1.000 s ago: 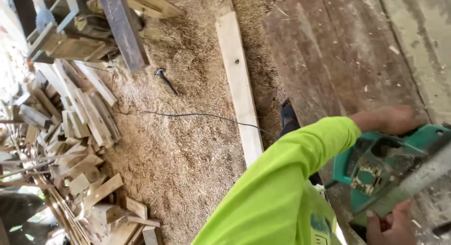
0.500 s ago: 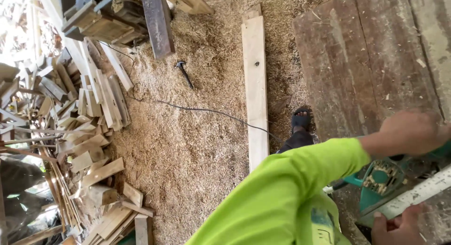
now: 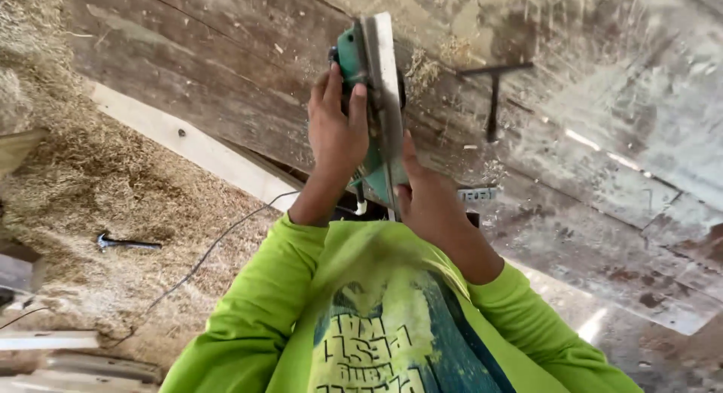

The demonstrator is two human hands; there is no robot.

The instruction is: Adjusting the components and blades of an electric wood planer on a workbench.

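Observation:
I hold a green electric planer [image 3: 367, 69] up on its edge in front of my chest, its grey metal sole facing right. My left hand [image 3: 337, 133] wraps the green body from the left. On the sole side, my right hand [image 3: 426, 199] grips the lower end. Both arms wear bright green sleeves. The planer's cord [image 3: 197, 265] trails down left across the sawdust. Behind the tool lies a worn, stained wooden bench top [image 3: 572, 174].
A black T-shaped tool [image 3: 493, 91] lies on the bench right of the planer. A pale plank [image 3: 188, 148] runs along the bench's edge. A hammer [image 3: 124, 244] rests on the sawdust-covered floor [image 3: 83, 189] at left. Boards [image 3: 45, 340] lie at lower left.
The view swung from the scrap pile and floor toward the bench. The planer came from my lower right up in front of my chest, turned on edge, with both hands on it.

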